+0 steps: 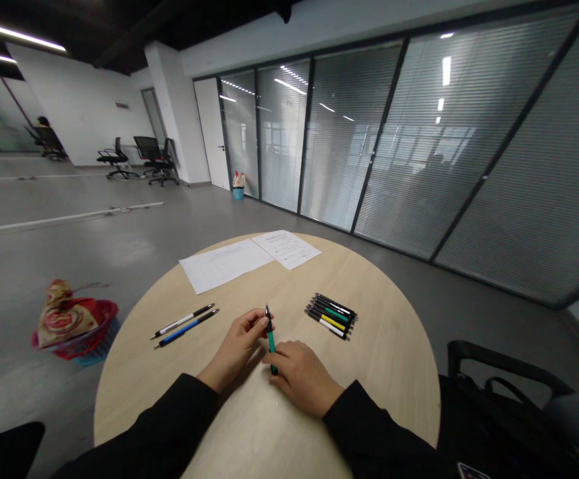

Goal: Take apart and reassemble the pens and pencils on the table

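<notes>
A green and black pen (271,340) is held between my two hands over the round table, its tip pointing away from me. Fingers of my left hand (242,344) pinch its black front part near the tip. My right hand (302,374) grips the green rear end between thumb and forefinger. To the left lie two pens side by side, a white and black pen (182,321) and a blue and black pen (187,329). On the right, several pens lie in a close row, among them a yellow pen (332,324) and a white pen (334,330).
Two printed sheets of paper (227,265) lie at the far side of the round wooden table (139,392). A red basket (107,311) with a bag in it stands on the floor at left. A black chair (498,362) is close at right.
</notes>
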### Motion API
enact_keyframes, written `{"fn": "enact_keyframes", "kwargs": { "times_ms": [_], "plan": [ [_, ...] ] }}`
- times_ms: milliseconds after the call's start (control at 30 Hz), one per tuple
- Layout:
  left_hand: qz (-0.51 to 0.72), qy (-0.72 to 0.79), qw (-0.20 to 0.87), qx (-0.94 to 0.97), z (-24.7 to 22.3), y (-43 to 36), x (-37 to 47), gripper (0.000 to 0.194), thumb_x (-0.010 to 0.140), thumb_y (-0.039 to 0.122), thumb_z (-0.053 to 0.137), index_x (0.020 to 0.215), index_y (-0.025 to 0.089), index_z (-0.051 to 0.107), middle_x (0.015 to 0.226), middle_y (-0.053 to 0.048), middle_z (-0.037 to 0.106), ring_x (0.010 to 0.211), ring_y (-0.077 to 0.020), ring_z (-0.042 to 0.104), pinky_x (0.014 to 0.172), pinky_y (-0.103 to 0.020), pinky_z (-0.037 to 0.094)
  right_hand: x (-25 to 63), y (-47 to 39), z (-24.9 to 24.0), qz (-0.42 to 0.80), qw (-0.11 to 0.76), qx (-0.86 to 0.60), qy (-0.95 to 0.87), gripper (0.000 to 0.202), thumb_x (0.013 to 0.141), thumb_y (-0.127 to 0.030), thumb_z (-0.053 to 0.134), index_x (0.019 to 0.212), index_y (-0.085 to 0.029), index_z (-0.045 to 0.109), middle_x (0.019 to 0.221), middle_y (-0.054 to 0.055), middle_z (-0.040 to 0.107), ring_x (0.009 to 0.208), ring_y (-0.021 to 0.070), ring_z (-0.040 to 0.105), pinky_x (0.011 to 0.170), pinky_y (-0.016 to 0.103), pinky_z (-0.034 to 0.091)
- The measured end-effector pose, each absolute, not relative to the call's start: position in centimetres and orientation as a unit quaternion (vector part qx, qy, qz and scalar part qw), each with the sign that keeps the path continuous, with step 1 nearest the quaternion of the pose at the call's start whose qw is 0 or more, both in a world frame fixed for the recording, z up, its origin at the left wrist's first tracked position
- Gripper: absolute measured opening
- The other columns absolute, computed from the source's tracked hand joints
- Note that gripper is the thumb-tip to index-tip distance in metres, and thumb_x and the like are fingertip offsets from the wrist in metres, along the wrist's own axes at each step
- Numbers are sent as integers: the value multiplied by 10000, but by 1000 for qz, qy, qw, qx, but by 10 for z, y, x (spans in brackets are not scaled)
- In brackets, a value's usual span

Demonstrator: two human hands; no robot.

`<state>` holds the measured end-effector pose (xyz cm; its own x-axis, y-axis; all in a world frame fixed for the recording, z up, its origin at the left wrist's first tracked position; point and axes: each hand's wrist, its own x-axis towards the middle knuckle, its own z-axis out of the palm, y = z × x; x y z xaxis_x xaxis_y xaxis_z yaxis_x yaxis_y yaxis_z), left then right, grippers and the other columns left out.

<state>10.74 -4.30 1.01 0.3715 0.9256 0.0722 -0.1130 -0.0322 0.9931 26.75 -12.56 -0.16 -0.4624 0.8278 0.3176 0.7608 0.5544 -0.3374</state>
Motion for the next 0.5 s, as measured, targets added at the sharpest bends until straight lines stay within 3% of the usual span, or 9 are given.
{"fn": "enact_keyframes", "kwargs": {
  "times_ms": [133,300,500],
  "plan": [
    [437,359,596,571,10,-43,108,332,783,473,746,874,163,670,762,-35,635,683,-149,558,616,-245,433,267,-125,-1,74,226,-463,-854,276,865,-245,729,1120,-219,629,1044,54,650,972,223,598,834,330,446],
    [429,360,595,577,8,-42,108,337,789,481,735,877,160,679,765,-40,637,683,-147,553,621,-246,432,267,-125,-2,71,210,-468,-855,156,881,-229,717,1021,-215,652,984,38,667,953,215,611,819,320,436],
    [432,358,594,576,7,-41,108,327,790,470,738,877,163,668,766,-34,636,686,-144,555,618,-243,430,267,-124,-3,74,207,-465,-857,173,883,-250,718,1041,-216,655,978,40,677,953,214,616,818,315,428]
  ]
}}
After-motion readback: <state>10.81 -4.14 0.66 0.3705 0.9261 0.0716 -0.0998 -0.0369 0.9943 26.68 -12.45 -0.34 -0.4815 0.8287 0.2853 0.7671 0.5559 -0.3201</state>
